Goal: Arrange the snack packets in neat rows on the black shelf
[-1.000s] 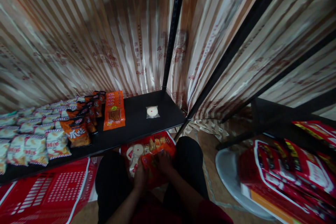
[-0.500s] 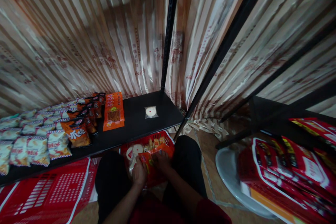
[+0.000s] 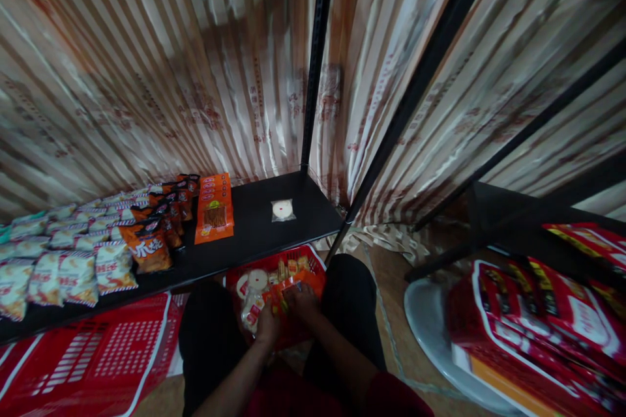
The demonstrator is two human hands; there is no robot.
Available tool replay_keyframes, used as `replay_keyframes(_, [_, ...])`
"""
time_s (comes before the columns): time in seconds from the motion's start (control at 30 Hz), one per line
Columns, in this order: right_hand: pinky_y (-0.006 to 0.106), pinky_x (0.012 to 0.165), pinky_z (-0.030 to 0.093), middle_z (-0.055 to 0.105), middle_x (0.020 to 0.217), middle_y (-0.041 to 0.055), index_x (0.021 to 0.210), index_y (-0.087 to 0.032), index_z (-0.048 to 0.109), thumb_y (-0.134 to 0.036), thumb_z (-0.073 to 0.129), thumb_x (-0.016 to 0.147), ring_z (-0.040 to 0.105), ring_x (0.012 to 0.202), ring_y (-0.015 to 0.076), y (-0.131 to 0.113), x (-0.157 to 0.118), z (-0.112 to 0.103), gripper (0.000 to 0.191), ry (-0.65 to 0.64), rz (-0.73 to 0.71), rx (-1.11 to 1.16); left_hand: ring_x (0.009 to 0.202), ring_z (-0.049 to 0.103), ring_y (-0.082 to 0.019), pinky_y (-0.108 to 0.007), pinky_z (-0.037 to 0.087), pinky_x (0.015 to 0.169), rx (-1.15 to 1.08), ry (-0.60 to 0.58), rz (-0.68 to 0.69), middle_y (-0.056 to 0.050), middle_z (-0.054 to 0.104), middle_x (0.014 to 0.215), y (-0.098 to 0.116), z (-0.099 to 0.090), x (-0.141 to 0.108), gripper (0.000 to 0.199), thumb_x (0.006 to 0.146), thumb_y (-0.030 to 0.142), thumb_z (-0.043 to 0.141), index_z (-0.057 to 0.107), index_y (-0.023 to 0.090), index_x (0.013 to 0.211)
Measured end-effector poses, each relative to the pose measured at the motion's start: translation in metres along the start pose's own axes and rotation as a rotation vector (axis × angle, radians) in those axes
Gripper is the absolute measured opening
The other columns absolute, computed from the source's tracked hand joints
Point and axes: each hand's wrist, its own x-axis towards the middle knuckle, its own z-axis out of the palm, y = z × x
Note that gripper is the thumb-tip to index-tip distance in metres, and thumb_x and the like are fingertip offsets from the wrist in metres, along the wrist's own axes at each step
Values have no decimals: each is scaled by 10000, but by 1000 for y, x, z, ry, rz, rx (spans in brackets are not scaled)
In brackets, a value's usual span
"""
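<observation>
Shelf [image 3: 254,208] shows bare black surface around a clear-wrapped white disc [image 3: 282,210], near its right corner. Past the front edge, between the knees, sits a red plastic basket [image 3: 317,254]. Inside, a glossy, flexible orange packet [image 3: 280,290]; visible part slants from the left hand [image 3: 267,326] toward the basket's far right corner, full long axis hidden. Left hand pinches the packet's near-left edge; right hand [image 3: 303,303] lies over it, fingers curled, grip unclear.
</observation>
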Motion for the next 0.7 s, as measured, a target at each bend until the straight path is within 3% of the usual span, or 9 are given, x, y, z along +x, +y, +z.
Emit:
replay_keyframes(0.2, [296,1034,307,466,1369,149,1339,-116,451,-215,520,752,433,1251,244,1,1,1,599,-2,-22,43,1105,572,-124,-213,368,989,28,-10,1,-107,635,1177,2,-18,-8,498,741,-61,354,568,85,1167])
replay_keyframes(0.43, [357,1089,230,298,1484,103,1439,-112,253,-207,560,687,236,1372,252,5,4,-4,818,99,-155,178,1058,596,-140,-285,410,981,24,57,228,-34,676,1098,7,-37,-17,474,748,-34,364,647,185,1058])
replay_keyframes(0.57, [391,1080,228,376,1445,100,1401,-130,344,-256,617,699,240,1365,283,8,5,-19,764,105,-156,205,1040,595,-150,-303,420,960,31,66,338,-50,674,1078,15,-52,-15,461,750,-19,356,649,185,1041])
replay_keyframes(0.7, [378,1019,305,569,1246,158,1230,-116,538,-292,640,734,462,1206,288,10,3,-39,536,166,-162,214,985,607,-169,-324,439,925,20,108,399,-61,679,1020,22,-68,-7,396,771,44,354,658,187,982])
